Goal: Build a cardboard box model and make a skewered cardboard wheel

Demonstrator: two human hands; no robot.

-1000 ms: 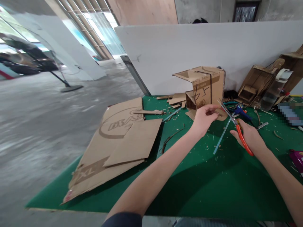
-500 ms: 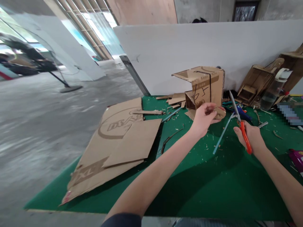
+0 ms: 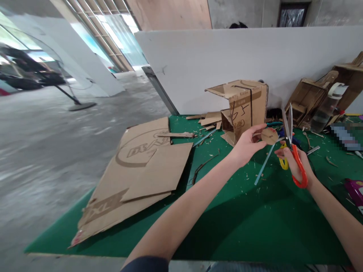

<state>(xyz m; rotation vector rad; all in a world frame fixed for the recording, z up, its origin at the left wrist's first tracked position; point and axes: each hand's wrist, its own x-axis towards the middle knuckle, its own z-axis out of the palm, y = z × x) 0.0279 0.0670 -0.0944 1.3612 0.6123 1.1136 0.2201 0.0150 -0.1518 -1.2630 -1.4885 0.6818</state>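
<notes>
Between the thumb and fingers of my left hand (image 3: pixel 251 142) is a small round cardboard disc (image 3: pixel 269 136) with a reddish mark near its top edge. My right hand (image 3: pixel 301 163) grips a pair of scissors (image 3: pixel 289 136) with one red-orange and one yellow handle. Their blades point up and stand slightly apart, just right of the disc and not touching it. Behind my left hand stands a cardboard box construction (image 3: pixel 245 107) with black marker writing and a black line down its front. A light-blue strip (image 3: pixel 265 164) lies on the green table below the disc.
Flat cardboard sheets (image 3: pixel 141 162) cover the table's left part. Cardboard scraps (image 3: pixel 210 119) and shavings lie near the white partition (image 3: pixel 198 71). At right are a clear bottle (image 3: pixel 326 109), more cardboard structures (image 3: pixel 306 96) and a purple item (image 3: pixel 354 192). A dark bent strip (image 3: pixel 202 168) lies mid-table.
The scissors have opened and turned upright, and their yellow handle now shows. My left hand has moved slightly right, turning the disc so its round face is visible.
</notes>
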